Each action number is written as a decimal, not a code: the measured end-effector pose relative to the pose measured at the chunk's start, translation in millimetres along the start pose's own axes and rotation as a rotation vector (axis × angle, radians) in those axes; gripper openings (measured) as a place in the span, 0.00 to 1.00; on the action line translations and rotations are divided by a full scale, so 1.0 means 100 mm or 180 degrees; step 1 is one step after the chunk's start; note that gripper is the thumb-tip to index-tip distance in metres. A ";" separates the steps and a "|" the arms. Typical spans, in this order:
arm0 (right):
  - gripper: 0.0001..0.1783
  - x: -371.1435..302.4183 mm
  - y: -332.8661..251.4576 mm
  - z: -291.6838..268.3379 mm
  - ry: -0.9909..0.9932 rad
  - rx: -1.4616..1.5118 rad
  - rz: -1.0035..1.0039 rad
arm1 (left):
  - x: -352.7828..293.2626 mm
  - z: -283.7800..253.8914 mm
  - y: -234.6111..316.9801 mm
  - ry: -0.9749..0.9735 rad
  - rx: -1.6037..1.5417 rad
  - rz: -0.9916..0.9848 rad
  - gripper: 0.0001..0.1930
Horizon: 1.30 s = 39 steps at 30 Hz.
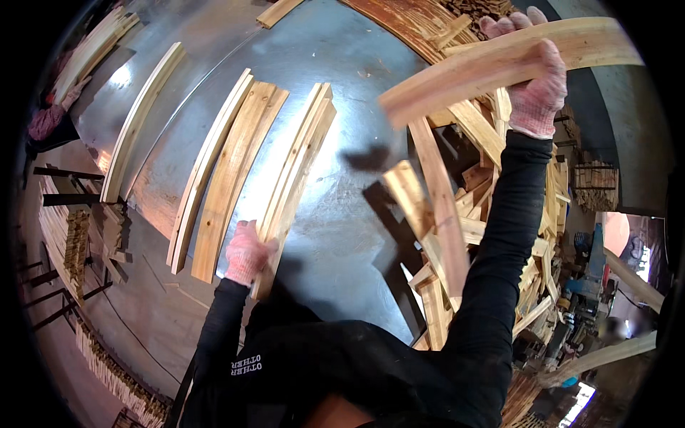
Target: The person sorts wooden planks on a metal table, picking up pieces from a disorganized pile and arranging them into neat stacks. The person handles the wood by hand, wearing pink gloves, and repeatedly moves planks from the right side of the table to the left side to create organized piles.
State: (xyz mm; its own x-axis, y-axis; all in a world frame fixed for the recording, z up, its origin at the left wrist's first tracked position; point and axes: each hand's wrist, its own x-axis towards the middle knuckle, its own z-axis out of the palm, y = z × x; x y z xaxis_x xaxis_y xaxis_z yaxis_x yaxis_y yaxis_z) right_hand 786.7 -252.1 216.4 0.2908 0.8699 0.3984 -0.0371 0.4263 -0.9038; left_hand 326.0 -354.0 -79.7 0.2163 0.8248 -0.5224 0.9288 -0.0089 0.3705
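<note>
In a pink-stained work glove, my right hand (536, 93) grips a wooden board (464, 78) at the upper right. The board is raised above a pile of wood, its thumb side facing me and its far end blurred. My left hand (248, 253), gloved alike, is closed at the near end of a pair of pale wooden slats (298, 171) lying side by side on the metal table (342, 235); part of its grip is hidden. To its left lie a wide wooden plank (232, 192) and a narrow slat (207, 175) close beside it.
A heap of loose wood pieces (428, 214) fills the table's right side. Another long slat (143, 118) lies farther left. At the far left, a co-worker's hand (73, 93) is at a bundle of boards (93, 53). Metal racks with stacked wood (77, 242) stand beyond the table's left edge.
</note>
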 end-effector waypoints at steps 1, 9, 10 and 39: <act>0.33 -0.08 -0.05 0.05 -0.0156 0.0556 0.0059 | -0.01 0.00 0.02 0.0109 0.0144 0.0005 0.40; 0.33 -1.87 2.03 0.66 -0.0537 -0.3450 0.3036 | -0.16 -0.16 0.15 -0.0039 0.0062 0.0023 0.45; 0.37 -2.08 2.04 1.05 -0.0569 -0.3344 0.3060 | -0.26 -0.11 0.14 -0.0056 0.0063 0.0056 0.48; 0.36 -2.54 1.68 1.52 -0.3083 -0.3059 0.2496 | -0.33 -0.05 0.20 0.0484 0.0156 0.0680 0.59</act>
State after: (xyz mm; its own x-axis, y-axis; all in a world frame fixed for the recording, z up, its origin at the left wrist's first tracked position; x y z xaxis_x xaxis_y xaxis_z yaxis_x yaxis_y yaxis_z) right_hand 561.0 -364.0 -13.2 -0.2213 0.7729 -0.5947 0.8286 -0.1726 -0.5326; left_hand 336.4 -378.4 -51.3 0.3648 0.8767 -0.3136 0.8811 -0.2162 0.4206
